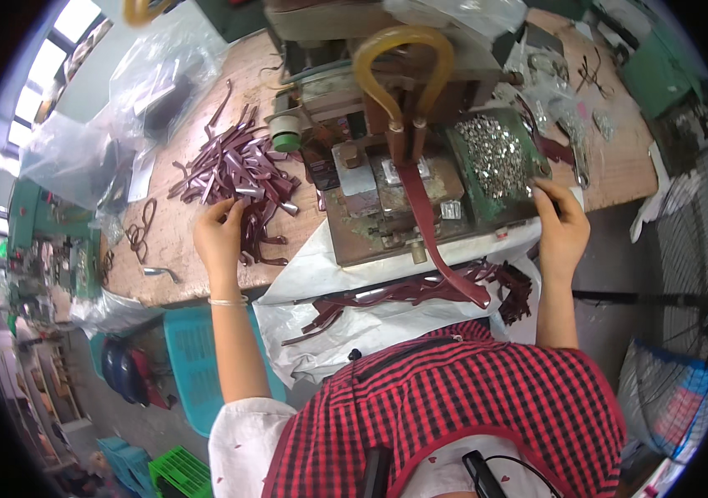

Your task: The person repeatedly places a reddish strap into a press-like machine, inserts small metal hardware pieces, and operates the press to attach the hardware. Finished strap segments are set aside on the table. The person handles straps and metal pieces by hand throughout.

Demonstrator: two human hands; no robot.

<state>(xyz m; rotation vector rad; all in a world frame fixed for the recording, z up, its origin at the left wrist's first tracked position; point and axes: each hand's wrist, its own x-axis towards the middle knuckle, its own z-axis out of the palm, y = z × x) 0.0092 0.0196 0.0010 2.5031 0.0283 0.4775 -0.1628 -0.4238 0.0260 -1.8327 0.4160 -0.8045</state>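
Observation:
My left hand (219, 236) is at the near edge of a pile of maroon straps (242, 162), its fingers pinched together against the straps; whether one is between them is hidden. My right hand (561, 228) is by the right corner of a green tray of small shiny metal pieces (493, 158). Its thumb and forefinger are drawn together, and anything between them is too small to make out. Between my hands stands a press (354, 212) with a dark metal bed. One maroon strap (424, 220) runs from under its head toward me, touched by neither hand.
More maroon straps (395, 295) lie on white sheeting (296, 278) in front of the press. A curved amber hose (404, 37) rises above it. Clear plastic bags (159, 79) lie at the back left. A turquoise crate (192, 357) stands below the table's left side, and a fan (686, 224) at right.

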